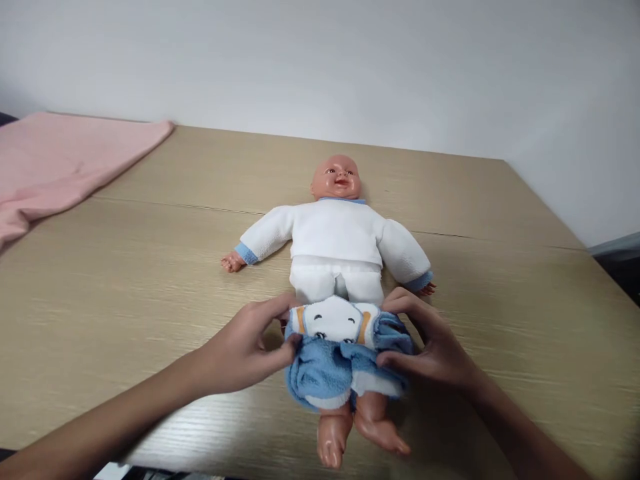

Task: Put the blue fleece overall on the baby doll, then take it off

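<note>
A baby doll [336, 230] lies on its back on the wooden table [150, 287], head toward the wall, bare feet toward me. It wears a white top with blue cuffs and white trousers. A bunched blue-and-white garment [334, 357] with a small face pattern is gathered around its legs, near the knees. My left hand [245, 350] pinches the garment's left side between thumb and fingers. On the right side of that garment, my right hand [433, 347] grips in the same way. The doll's feet stick out below the garment.
A pink blanket [60, 160] lies at the table's far left corner. A white wall stands behind the table. The table's near edge runs just below the doll's feet, and its right edge slants off at the far right.
</note>
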A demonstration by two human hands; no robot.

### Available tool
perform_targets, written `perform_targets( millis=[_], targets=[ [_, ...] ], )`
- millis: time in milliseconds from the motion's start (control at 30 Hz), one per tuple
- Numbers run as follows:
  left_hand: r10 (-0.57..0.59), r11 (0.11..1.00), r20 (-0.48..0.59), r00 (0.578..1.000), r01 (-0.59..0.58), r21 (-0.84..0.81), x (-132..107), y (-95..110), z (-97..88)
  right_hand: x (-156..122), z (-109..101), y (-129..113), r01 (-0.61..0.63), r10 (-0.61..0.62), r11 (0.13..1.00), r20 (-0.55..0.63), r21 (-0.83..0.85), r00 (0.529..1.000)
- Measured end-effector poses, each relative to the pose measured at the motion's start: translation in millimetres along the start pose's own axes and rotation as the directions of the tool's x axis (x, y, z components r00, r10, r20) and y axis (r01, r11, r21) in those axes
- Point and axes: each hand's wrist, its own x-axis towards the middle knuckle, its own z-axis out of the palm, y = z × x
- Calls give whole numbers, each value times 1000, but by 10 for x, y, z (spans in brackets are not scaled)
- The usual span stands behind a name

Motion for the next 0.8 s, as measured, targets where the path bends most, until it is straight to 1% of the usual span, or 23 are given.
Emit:
perform_targets(
  millis=[67, 133, 167, 200, 233, 267, 300, 333, 367, 400, 467, 567, 633, 700, 800],
  targets=[
    [-61, 996, 9, 998, 62, -58, 22, -52, 13, 11, 20, -18, -61, 60, 998, -77, -21, 995],
    [-104, 993, -22, 994, 103, -50, 40, -84, 32, 20, 58, -24, -168, 165, 986, -181, -4, 970],
    [-101, 995, -69, 992, 101, -9, 47, -93, 40, 27, 75, -21, -219, 217, 976, -212, 15, 953],
    [-69, 995, -132, 989, 77, 61, 55, -99, 45, 37, 87, -15, -256, 256, 966, -227, 30, 940],
    [-6, 987, -201, 980, 38, 154, 64, -103, 45, 54, 94, -7, -277, 277, 960, -231, 33, 933],
    [76, 967, -259, 963, -8, 256, 77, -108, 40, 77, 98, 1, -283, 278, 959, -240, 15, 930],
    [158, 939, -292, 943, -51, 341, 95, -115, 29, 107, 98, 9, -272, 256, 962, -262, -24, 930],
    [218, 915, -301, 928, -87, 393, 118, -124, 15, 142, 99, 17, -244, 211, 966, -294, -82, 932],
    [246, 906, -294, 924, -111, 409, 145, -135, 0, 183, 101, 25, -208, 152, 967, -325, -146, 933],
    [249, 909, -284, 926, -122, 399, 175, -146, -14, 226, 106, 35, -175, 97, 964, -346, -200, 933],
    [222, 932, -278, 935, -120, 341, 231, -158, -33, 315, 120, 61, -138, 42, 959, -362, -246, 931],
    [173, 959, -272, 947, -99, 264, 266, -127, -22, 432, 119, 94, -156, 81, 967, -337, -200, 938],
    [159, 965, -247, 956, -97, 245, 241, -72, 14, 485, 81, 88, -129, 69, 969, -274, -209, 959],
    [148, 970, -213, 966, -100, 223, 187, -4, 63, 507, 19, 54, -41, 3, 973, -164, -228, 987],
    [153, 974, -161, 975, -121, 192, 95, 84, 130, 494, -69, -8, 105, -115, 970, -30, -219, 993]
  ],
)
